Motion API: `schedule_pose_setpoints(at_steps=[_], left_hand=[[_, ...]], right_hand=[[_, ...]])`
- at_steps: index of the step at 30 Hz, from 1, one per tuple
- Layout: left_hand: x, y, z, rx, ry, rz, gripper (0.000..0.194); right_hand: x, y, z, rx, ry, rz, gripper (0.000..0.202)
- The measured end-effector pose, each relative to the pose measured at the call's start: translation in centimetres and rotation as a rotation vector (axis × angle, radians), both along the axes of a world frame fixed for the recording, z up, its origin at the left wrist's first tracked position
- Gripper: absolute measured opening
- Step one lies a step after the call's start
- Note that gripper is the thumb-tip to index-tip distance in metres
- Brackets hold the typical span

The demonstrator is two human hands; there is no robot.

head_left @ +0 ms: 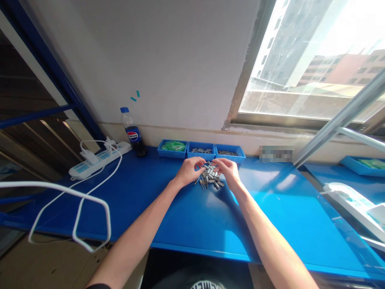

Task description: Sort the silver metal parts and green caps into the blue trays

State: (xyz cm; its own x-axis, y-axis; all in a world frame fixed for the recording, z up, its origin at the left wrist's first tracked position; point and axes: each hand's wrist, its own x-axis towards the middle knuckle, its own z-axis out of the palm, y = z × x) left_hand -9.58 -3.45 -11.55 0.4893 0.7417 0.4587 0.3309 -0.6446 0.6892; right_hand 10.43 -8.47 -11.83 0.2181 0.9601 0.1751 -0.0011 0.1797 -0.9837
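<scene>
A loose pile of small silvery metal parts lies on the blue table, with thin screw-like pieces at its left side. Over the pile's left edge is my left hand, its fingers curled together around something too small to make out. My right hand is at the pile's right edge, fingers bent and pinched; what they hold, if anything, is hidden. Just behind the hands stand three blue trays: one with green packets, one with metal cylinders, one with thin screws.
A cola bottle stands at the back left beside a white power strip with looping cables. To the right are a metal frame bar, another power strip and a blue tray. The wall and window are behind.
</scene>
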Motion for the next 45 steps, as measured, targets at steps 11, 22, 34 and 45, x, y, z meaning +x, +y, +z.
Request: schedule_pose_setpoints(at_steps=[11,22,34,45], left_hand=[[-0.4,0.9,-1.9,-0.081,0.121,0.012,0.031],[-0.1,0.4,-0.6,-0.02,-0.073,0.007,0.027],[0.3,-0.4,0.1,0.099,-0.086,-0.106,0.009],[-2.0,1.3,-0.2,0.019,0.227,-0.149,0.02]], right_hand=[[1.1,0.4,-0.5,0.067,0.048,-0.223,0.047],[0.6,0.4,-0.5,-0.001,-0.02,-0.089,0.039],[-0.6,-0.2,-0.7,-0.027,-0.164,0.146,0.04],[0.7,0.3,-0.3,0.098,-0.01,-0.259,0.059]])
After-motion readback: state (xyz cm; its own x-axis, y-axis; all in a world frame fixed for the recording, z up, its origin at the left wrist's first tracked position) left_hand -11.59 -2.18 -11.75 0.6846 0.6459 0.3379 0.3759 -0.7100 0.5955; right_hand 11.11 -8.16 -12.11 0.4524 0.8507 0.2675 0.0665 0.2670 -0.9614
